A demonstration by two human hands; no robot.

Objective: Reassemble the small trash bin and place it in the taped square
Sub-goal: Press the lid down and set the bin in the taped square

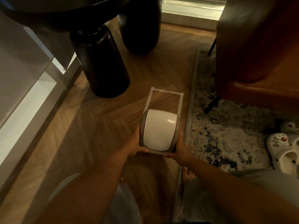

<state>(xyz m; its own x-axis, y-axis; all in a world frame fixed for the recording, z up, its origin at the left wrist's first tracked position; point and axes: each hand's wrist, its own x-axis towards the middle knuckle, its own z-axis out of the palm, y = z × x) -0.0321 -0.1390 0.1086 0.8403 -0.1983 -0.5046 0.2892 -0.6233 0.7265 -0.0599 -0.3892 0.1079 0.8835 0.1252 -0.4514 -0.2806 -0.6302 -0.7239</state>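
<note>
While both hands grip bin (159, 130), apparently assembled

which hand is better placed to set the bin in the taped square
Neither alone: left hand and right hand each grip one side of the bin, which overlaps the taped square's near edge.
</note>
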